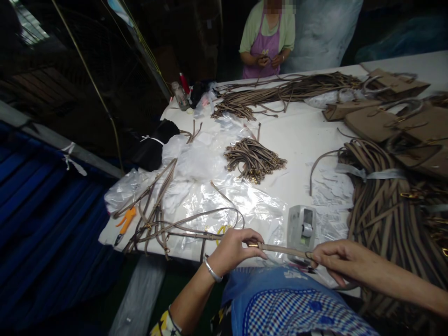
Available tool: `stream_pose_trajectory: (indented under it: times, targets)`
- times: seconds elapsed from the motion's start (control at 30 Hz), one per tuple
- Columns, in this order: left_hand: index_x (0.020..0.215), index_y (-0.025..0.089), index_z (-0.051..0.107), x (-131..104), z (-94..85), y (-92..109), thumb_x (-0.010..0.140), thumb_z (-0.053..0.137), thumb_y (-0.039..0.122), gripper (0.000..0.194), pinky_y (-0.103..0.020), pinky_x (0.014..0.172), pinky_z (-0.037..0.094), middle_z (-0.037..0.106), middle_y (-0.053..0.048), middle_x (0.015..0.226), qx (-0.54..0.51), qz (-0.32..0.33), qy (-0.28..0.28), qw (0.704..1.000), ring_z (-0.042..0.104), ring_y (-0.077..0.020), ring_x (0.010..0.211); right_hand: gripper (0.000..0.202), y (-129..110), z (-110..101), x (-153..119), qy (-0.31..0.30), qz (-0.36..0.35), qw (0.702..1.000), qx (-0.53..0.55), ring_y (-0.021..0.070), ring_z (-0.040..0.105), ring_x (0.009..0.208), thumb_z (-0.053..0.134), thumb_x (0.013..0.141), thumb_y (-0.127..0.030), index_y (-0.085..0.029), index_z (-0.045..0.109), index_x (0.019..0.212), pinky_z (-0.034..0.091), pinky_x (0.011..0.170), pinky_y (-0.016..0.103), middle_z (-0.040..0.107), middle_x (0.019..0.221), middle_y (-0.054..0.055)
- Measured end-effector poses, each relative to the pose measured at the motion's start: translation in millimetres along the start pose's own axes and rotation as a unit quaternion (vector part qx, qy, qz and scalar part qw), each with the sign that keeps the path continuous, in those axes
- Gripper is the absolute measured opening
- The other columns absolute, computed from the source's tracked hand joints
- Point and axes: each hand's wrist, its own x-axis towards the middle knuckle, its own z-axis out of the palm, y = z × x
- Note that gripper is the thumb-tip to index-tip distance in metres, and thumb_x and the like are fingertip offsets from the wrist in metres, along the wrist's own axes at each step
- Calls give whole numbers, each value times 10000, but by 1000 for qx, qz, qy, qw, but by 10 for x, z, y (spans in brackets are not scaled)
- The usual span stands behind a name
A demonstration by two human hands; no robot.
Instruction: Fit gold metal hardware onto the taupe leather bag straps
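- The left hand [235,250] pinches a strap [285,250] at its gold fitting [252,245].
- The right hand [338,261] grips the strap farther right.
- The strap stretches straight between them, by the table's [297,135] near edge, near a grey device [296,226].

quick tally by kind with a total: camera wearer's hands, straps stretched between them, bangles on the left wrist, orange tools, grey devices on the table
Wearer's hands: 2 (left hand, right hand)
Strap between them: 1
Silver bangle: 1
Orange tool: 1
Grey device: 1
Total: 6
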Motion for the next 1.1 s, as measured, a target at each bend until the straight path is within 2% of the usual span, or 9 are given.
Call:
stream_pose_trajectory:
  times: [0.13, 0.27, 0.4, 0.5, 0.57, 0.63, 0.77, 0.93, 1.1]
  targets:
    - [931, 207, 766, 0, 72, 27, 727, 784, 354, 252, -252, 796, 517, 766, -36, 881, -5, 38, -8, 999, 701, -174, 821, 496, -83, 52, -24, -11, -19, 1000, -17, 92, 430, 483, 528, 884, -605, -149, 723, 870, 272, 459, 193, 597, 535, 5]
    - [937, 195, 762, 3, 74, 104, 738, 781, 311, 231, -291, 823, 536, 765, -55, 922, -47, -21, 41, 998, 703, -200, 866, 450, -151, 85, -79, -2, -32, 999, -17, 104, 477, 516, 503, 917, -563, -163, 710, 914, 329, 483, 205, 631, 630, 18]
    - [966, 155, 725, 8, 118, 171, 694, 813, 253, 303, -288, 757, 563, 757, -76, 922, -195, -80, 54, 976, 712, -205, 828, 467, -214, 226, -80, -19, -59, 996, 66, 100, 474, 520, 452, 944, -555, -195, 623, 1188, 344, 511, 219, 645, 738, 24]
    - [857, 158, 753, 33, 193, 228, 681, 823, 215, 198, -295, 794, 549, 756, -77, 900, -214, -33, 48, 975, 701, -208, 852, 561, -318, 416, -14, -5, -63, 983, 173, 89, 436, 490, 406, 934, -615, -204, 540, 1291, 307, 487, 222, 667, 837, 45]
    - [798, 174, 775, 57, 237, 264, 714, 801, 208, 94, -301, 843, 525, 745, -71, 893, -183, 19, 59, 981, 684, -200, 871, 566, -400, 534, 47, 0, -63, 973, 221, 64, 388, 454, 387, 926, -641, -182, 604, 1177, 237, 441, 211, 668, 891, 59]
    - [795, 194, 787, 80, 263, 290, 754, 770, 220, 51, -297, 859, 504, 718, -67, 916, -153, 52, 74, 984, 660, -190, 891, 540, -466, 613, 110, -3, -78, 970, 231, 42, 344, 425, 411, 927, -627, -152, 657, 999, 187, 424, 209, 656, 850, 46]
    - [775, 194, 780, 108, 267, 341, 796, 730, 258, 84, -288, 824, 497, 671, -74, 988, -139, 65, 83, 985, 630, -186, 900, 481, -524, 645, 200, 25, -120, 970, 209, 51, 313, 431, 510, 923, -552, -128, 664, 758, 217, 475, 209, 489, 523, -44]
    - [743, 175, 749, 121, 301, 481, 838, 669, 201, 127, -291, 820, 484, 679, -58, 866, -76, 79, 147, 983, 631, -177, 845, 463, -560, 568, 191, 42, -130, 971, 194, 65, 422, 454, 528, 900, -575, -138, 654, 816, 291, 500, 207, 600, 629, -14]
    - [707, 175, 718, 99, 420, 567, 844, 644, 188, 156, -287, 790, 483, 672, -51, 847, -54, 74, 190, 978, 627, -175, 831, 499, -537, 520, 104, 41, -138, 976, 165, 67, 425, 432, 502, 898, -599, -156, 575, 678, 306, 488, 201, 548, 559, -34]
